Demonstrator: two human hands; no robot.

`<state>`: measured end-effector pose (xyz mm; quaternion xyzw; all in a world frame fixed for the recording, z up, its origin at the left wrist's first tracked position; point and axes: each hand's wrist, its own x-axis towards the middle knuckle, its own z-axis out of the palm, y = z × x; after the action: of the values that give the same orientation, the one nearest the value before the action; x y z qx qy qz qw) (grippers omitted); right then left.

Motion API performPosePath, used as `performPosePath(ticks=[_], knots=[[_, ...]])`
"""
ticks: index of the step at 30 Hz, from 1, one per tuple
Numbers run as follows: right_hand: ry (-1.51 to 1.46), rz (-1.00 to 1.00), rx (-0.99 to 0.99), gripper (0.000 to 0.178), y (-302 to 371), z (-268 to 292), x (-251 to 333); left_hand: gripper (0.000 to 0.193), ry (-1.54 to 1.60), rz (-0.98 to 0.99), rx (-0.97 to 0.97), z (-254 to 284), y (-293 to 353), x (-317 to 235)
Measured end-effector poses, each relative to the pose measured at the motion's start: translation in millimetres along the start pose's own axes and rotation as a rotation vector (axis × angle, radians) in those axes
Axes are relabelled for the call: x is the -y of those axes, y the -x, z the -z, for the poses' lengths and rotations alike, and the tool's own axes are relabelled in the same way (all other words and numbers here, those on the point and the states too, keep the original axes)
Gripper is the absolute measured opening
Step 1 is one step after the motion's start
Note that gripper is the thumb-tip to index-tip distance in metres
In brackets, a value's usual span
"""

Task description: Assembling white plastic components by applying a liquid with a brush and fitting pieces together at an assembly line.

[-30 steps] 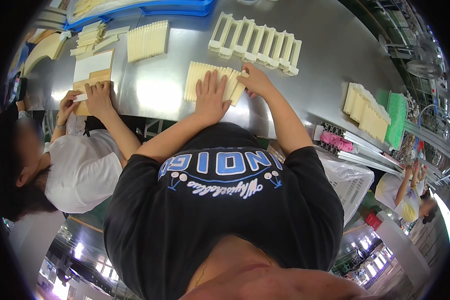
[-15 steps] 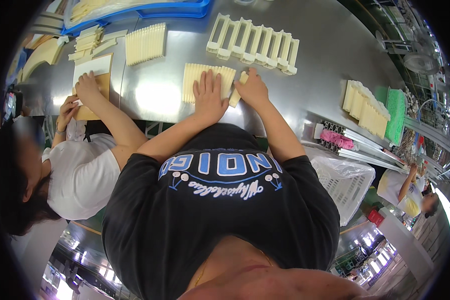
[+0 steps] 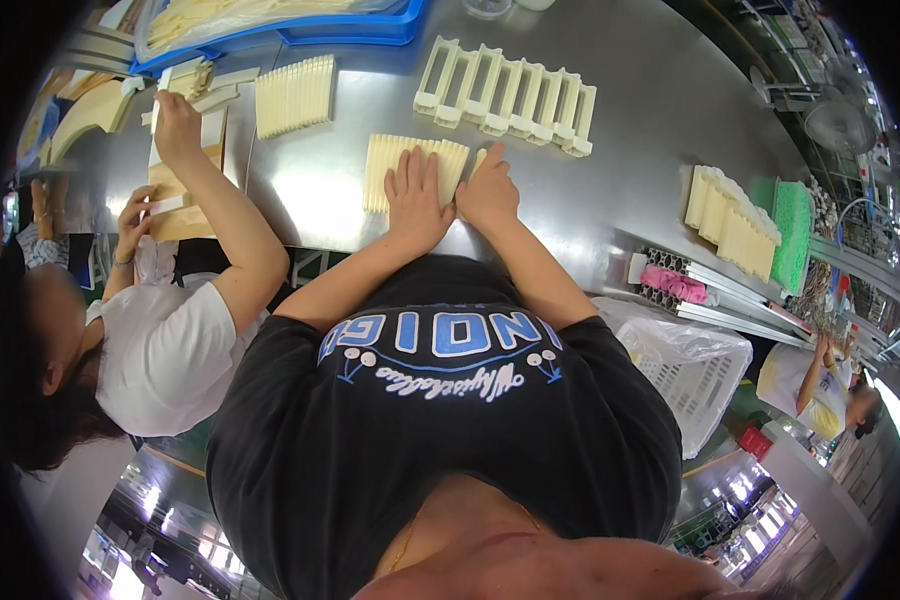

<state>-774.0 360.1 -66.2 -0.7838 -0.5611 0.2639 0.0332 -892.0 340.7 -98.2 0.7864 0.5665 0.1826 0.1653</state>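
In front of me, a row of narrow cream-coloured strips [image 3: 378, 170] lies side by side on the metal table. My left hand [image 3: 417, 205] rests flat across the strips with its fingers stretched out. Just right of the row, my right hand [image 3: 489, 193] has its fingers closed around a single cream strip [image 3: 480, 158], mostly hidden by the hand. That strip lies close along the row's right edge. Beyond my hands stands a cream slotted rack [image 3: 493, 122] with several crossbars.
Another row of strips [image 3: 295, 97] lies at the left. A blue tray [image 3: 350, 32] of cream pieces sits behind it. Far right are stacked cream parts [image 3: 728, 220] and a green mat [image 3: 792, 235]. At my left, a co-worker's arm [image 3: 220, 210] reaches over a brown board [image 3: 185, 222].
My right hand has moved slightly left, bringing its strip in against the row. My left hand stays on the strips. The co-worker's arm has reached farther forward with a white strip.
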Motion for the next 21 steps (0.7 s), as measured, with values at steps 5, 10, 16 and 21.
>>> performPosePath(ticks=[5,10,16,21], knots=[[-0.021,0.005,-0.023,0.072,-8,-7,-11,0.075,-0.041,0.082,-0.142,27,-5,23],[-0.407,0.049,0.038,0.061,-15,-10,-35,0.071,0.129,0.322,-0.064,26,-6,66],[-0.567,0.072,-0.177,0.031,-8,-28,-32,0.066,0.166,0.333,0.044,19,-4,56],[-0.263,0.218,-0.316,0.015,-6,-36,-44,0.065,0.134,0.296,0.052,21,-8,51]])
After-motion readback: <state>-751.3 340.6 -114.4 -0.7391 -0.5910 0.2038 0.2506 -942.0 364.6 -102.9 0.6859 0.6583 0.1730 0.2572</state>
